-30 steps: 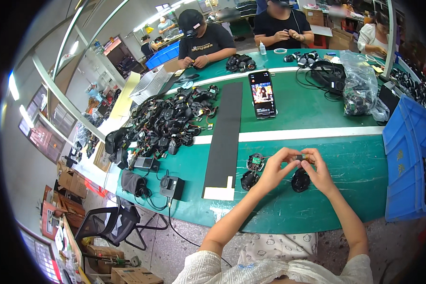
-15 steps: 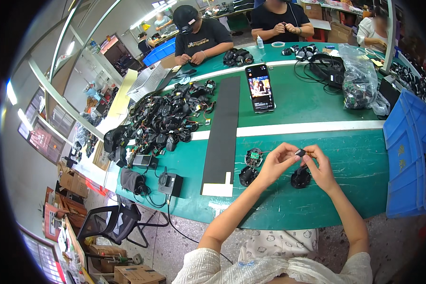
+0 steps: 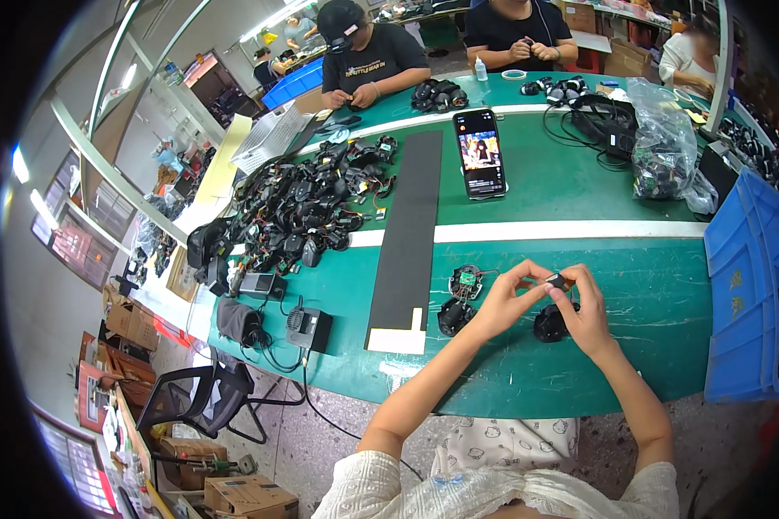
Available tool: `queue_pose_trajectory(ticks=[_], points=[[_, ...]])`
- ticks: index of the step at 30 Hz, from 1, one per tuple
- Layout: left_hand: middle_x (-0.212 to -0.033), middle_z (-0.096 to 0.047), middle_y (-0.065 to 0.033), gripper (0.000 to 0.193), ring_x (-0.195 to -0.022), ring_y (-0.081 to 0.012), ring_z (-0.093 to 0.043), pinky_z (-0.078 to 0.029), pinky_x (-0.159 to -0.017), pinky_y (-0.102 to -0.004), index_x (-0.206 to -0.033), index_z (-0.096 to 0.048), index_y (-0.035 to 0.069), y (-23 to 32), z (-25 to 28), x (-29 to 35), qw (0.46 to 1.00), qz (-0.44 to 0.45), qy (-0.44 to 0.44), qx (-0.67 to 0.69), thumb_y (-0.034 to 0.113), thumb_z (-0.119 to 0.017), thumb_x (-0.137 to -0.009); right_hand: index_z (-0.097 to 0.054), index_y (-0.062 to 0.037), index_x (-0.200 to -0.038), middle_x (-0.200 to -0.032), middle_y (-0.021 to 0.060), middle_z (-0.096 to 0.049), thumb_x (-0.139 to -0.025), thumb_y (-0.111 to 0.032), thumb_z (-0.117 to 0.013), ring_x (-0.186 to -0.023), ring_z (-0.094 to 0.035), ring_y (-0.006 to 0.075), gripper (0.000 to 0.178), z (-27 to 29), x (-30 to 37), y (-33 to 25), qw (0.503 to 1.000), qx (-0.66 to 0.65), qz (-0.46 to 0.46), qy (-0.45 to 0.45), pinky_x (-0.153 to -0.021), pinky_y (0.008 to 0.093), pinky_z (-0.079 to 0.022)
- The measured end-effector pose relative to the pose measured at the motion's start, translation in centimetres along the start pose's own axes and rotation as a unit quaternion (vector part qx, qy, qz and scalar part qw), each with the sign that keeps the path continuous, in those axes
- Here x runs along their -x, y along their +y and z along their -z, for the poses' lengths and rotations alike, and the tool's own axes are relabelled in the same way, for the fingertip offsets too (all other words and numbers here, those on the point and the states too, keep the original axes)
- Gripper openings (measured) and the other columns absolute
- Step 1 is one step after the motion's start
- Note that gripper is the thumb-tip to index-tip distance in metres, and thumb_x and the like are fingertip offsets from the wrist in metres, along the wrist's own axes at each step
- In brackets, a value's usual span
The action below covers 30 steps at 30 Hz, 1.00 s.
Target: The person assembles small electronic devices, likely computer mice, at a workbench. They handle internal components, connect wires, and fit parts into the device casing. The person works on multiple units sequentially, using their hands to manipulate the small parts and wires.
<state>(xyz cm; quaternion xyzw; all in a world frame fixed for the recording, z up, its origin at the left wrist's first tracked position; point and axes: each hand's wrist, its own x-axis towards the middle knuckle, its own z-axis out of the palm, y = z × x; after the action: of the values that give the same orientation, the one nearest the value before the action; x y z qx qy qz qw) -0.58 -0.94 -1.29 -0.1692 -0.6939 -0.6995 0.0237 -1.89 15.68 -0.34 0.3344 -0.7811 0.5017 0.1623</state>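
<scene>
Left hand (image 3: 508,299) and right hand (image 3: 588,313) are both pinching this little black piece (image 3: 557,281), kinda right of center in the frame.

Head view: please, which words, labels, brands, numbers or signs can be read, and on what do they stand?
Capped co-worker's shirt: pale lettering, not copied here.
Cap label: too small to read.
Phone screen: text too small to read.
Blue bin: yellow characters, not copied here.
Held black part: none readable.

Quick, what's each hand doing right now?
Left hand: closed, pinching a small black part.
Right hand: closed, pinching the same small black part.
</scene>
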Motion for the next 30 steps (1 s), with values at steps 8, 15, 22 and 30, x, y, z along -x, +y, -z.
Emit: queue_pose_trajectory(ticks=[8, 15, 22, 30], points=[[-0.069, -0.035, 0.0061, 0.011, -0.066, -0.0032, -0.034, -0.033, -0.063, -0.0175, -0.089, -0.057, 0.002, -0.3, 0.1, 0.3, 0.999, 0.014, -0.016, -0.027, 0.010, -0.062, -0.084, -0.050, 0.0011, -0.085, -0.077, 0.0114, -0.049, -0.089, -0.020, -0.052, -0.068, -0.048, 0.0226, 0.022, 0.0, 0.3, 1.3, 0.994, -0.058, -0.056, -0.071, -0.062, 0.0329, -0.040], [-0.068, -0.030, 0.0080, 0.009, -0.064, -0.0022, -0.032, -0.032, -0.061, -0.0169, -0.088, -0.059, 0.002, 0.0, -0.1, 0.6, 0.999, 0.036, -0.029, 0.012, 0.010, -0.061, -0.085, -0.055, 0.0012, -0.072, -0.062, 0.0064, -0.048, -0.090, -0.023, -0.052, -0.061, -0.045, 0.0148, 0.030, 0.6, 0.2, 1.0, 0.975, -0.151, -0.114, -0.118, -0.056, 0.0286, -0.037], [-0.069, -0.043, 0.0029, 0.026, -0.068, -0.0070, -0.041, -0.038, -0.072, -0.0225, -0.112, -0.057, 0.005, 0.8, -1.6, 0.3, 0.998, -0.023, 0.013, -0.064, 0.011, -0.055, -0.087, -0.056, 0.0014, -0.071, -0.062, 0.0040, -0.047, -0.089, -0.021, -0.055, -0.057, -0.043, 0.0103, 0.028, 1.6, -0.6, 1.5, 0.966, -0.200, -0.167, 0.006, -0.054, 0.0252, -0.035], [-0.073, -0.047, 0.0013, 0.022, -0.070, -0.0058, -0.044, -0.038, -0.065, -0.0199, -0.106, -0.057, 0.002, -0.1, 0.2, -0.2, 0.986, 0.008, 0.128, -0.107, 0.014, -0.042, -0.095, -0.052, -0.0001, -0.065, -0.060, 0.0040, -0.047, -0.089, -0.020, -0.055, -0.060, -0.040, 0.0123, 0.032, 1.8, -1.0, 1.0, 0.987, -0.107, -0.082, 0.086, -0.055, 0.0266, -0.034]])
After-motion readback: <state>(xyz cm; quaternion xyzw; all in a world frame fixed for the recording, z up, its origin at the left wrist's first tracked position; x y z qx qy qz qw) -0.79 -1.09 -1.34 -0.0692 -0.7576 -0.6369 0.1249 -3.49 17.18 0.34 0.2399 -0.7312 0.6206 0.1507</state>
